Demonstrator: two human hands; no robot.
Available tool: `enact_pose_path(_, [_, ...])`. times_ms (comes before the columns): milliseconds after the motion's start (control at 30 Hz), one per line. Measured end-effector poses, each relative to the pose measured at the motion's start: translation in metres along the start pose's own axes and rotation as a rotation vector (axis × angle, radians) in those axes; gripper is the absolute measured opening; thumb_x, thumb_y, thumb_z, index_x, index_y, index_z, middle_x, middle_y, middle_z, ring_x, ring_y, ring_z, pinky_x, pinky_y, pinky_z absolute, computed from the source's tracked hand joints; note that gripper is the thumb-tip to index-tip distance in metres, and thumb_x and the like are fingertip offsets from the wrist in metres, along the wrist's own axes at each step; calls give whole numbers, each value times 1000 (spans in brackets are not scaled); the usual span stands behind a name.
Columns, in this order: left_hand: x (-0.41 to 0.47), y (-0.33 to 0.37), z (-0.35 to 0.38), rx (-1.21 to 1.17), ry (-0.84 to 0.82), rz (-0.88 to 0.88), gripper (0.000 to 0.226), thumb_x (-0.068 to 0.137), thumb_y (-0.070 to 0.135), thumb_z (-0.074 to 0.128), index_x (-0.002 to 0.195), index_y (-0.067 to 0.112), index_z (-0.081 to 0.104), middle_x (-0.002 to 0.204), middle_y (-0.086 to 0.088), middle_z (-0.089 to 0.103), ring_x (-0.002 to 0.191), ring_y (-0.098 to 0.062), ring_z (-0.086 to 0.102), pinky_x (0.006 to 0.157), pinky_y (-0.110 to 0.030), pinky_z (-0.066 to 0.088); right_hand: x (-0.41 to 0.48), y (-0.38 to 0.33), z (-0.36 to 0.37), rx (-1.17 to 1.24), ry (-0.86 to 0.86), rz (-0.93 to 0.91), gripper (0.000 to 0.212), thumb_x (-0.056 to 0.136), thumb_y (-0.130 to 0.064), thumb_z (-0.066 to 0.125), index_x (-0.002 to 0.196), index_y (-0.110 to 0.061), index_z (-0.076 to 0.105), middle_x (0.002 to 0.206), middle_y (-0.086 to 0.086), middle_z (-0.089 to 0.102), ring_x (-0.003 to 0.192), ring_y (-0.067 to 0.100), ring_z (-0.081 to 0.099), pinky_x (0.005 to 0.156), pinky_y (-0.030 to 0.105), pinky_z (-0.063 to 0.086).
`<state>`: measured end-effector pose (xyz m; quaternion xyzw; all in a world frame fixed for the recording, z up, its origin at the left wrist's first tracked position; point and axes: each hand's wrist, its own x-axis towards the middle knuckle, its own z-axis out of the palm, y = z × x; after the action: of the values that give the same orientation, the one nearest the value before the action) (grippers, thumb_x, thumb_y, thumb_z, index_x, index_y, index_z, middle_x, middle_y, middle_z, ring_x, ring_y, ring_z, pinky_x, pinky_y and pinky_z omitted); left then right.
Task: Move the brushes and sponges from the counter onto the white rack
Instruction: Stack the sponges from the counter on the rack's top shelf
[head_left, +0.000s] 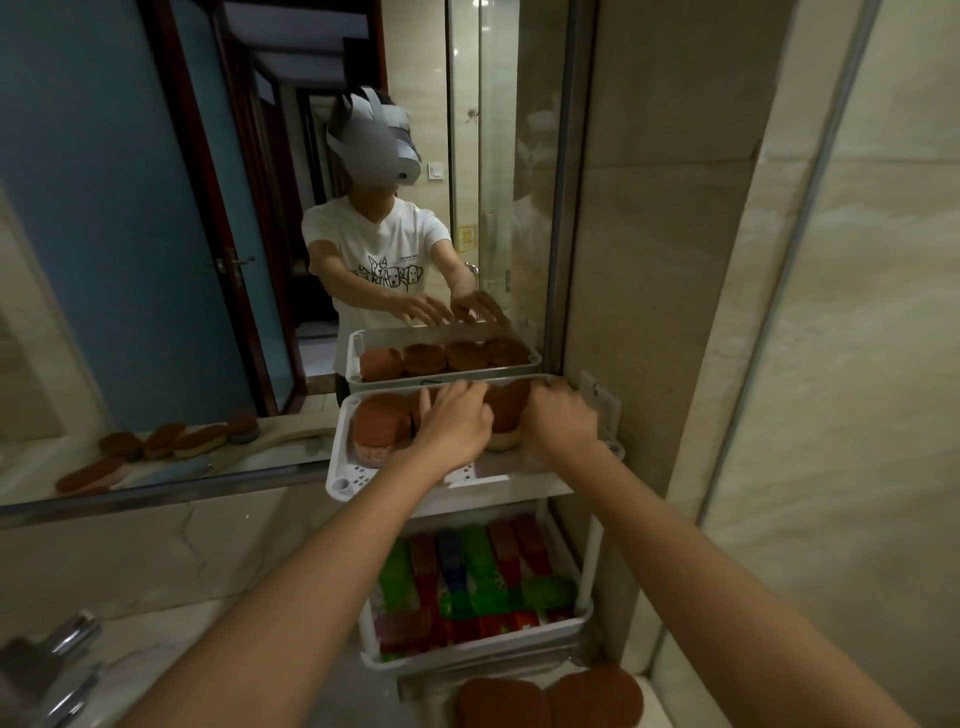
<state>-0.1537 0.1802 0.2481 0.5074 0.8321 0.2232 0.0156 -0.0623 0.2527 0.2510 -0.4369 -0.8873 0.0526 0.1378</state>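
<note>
Brown-topped sponges (382, 423), oval, pale-based, stand on edge in the white rack (343, 470) top tier. Left hand (454, 415) grip: fingers spread flat on the row. Right hand (558, 418) grip: closure cannot be told. Best practice: press sponges together, upright. Two more (550, 699) lie on the worktop (156, 649), below both grips.

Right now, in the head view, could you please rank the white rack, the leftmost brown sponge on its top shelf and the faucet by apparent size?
1. White rack, clearly largest.
2. Faucet and leftmost brown sponge: look alike; the faucet is cropped and nearer the camera, so unranked.
</note>
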Motion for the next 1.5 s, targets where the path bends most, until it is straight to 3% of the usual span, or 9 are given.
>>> enact_pose_path(100, [-24,8,-21,-164,216,-5,34,99,15,34,125,7,54,128,-14,54,122,-29,48,103,-35,35,-26,-5,-17,119,174,-57,29,94,-13,42,119,-3,54,123,18,57,112,36,57,87,41,48])
enact_pose_path(200, [-76,9,-31,-300,314,-51,30,97,14,38,118,6,59,121,-11,60,115,-27,54,90,-30,40,-71,-16,-16,287,247,-114,29,93,-14,46,119,-4,55,121,15,57,110,32,57,85,37,46])
enact_pose_path(367, [-166,-17,-1,-512,268,-286,25,95,16,43,106,10,64,108,-11,67,103,-28,61,81,-32,47,-159,-34,12,417,339,-209,29,90,-7,49,117,0,59,115,18,60,106,34,57,76,34,43])
enact_pose_path(700, [-304,-74,104,-410,-340,-460,34,90,14,53,123,7,55,126,-13,60,116,-29,55,95,-31,44,-309,0,152,313,-308,-3,38,86,-5,51,124,-4,55,129,21,49,118,40,49,98,42,42])
enact_pose_path(867, [-354,-82,143,-344,-567,-259,33,82,14,66,115,12,61,124,-8,59,117,-20,54,95,-29,43,-353,12,188,213,-553,31,41,87,-4,43,126,-9,56,125,19,51,119,40,49,96,40,43])
enact_pose_path(1000, [-380,-88,167,-156,-751,-109,60,76,33,71,130,21,48,133,-2,46,123,-21,45,103,-39,42,-360,18,195,156,-582,84,39,89,-5,40,126,-5,54,128,19,50,120,40,48,97,41,42])
enact_pose_path(1100, [-394,-97,176,27,-760,-34,74,71,41,71,135,31,35,138,2,39,126,-22,39,102,-42,41,-360,21,198,154,-621,80,37,92,-12,45,128,-6,49,127,20,48,120,40,47,96,41,42])
enact_pose_path(1233, [-399,-107,171,67,-686,-105,67,74,34,68,131,35,33,132,0,42,119,-25,43,95,-42,46,-352,19,199,91,-658,53,42,94,-24,50,131,-5,43,130,19,46,121,38,44,97,43,41])
enact_pose_path(1500, [-389,-124,159,120,-531,-333,69,74,21,71,132,19,35,135,-5,44,124,-25,42,104,-35,34,-344,14,204,-87,-670,-33,54,85,-28,62,129,-9,36,129,15,49,120,37,47,98,45,40])
